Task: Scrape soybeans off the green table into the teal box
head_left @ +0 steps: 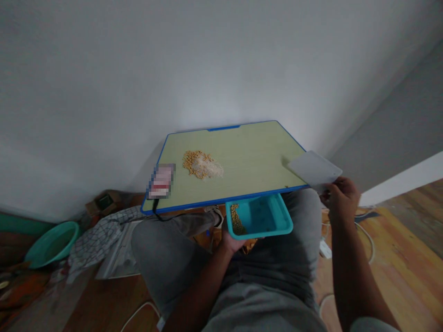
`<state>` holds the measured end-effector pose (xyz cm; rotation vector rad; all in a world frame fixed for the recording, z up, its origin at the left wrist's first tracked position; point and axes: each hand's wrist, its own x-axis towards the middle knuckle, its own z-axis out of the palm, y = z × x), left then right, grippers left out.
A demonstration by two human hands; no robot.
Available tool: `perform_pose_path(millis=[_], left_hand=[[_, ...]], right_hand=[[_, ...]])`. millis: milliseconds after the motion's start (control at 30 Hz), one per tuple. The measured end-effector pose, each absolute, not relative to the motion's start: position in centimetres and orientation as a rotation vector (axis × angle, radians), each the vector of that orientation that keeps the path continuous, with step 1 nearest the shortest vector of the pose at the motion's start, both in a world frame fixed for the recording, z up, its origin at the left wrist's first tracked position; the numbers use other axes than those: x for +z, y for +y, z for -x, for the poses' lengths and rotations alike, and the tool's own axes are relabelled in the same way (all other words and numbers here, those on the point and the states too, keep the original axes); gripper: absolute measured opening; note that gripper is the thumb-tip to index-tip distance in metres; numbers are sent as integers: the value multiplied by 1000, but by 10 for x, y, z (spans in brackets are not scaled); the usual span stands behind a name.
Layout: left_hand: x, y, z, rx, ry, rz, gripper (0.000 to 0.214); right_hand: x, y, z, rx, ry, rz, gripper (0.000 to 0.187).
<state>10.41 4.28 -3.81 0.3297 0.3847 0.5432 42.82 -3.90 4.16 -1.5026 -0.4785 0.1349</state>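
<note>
My left hand [232, 240] grips a small turquoise tray [273, 216] from below, holding it just under the front edge of a low table [249, 161] with a blue rim. A few yellow beans [236, 219] lie at the tray's left end. My right hand [341, 199] pinches a flat white card [314, 171] at the table's right front corner. A mixed pile of yellow beans and white grains [202, 164] lies on the table's left half.
A blurred red and white object [161, 181] sits at the table's left front corner with a black cable hanging off. A green basin [51, 243] and checked cloth [100, 237] lie on the floor at left. My grey-trousered knees are under the table.
</note>
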Motion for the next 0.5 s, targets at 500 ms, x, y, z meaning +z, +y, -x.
perform_pose_path(millis=[500], left_hand=[[-46, 49, -128, 442, 297, -364, 74]], right_hand=[[80, -40, -391, 541, -669, 1433, 21]])
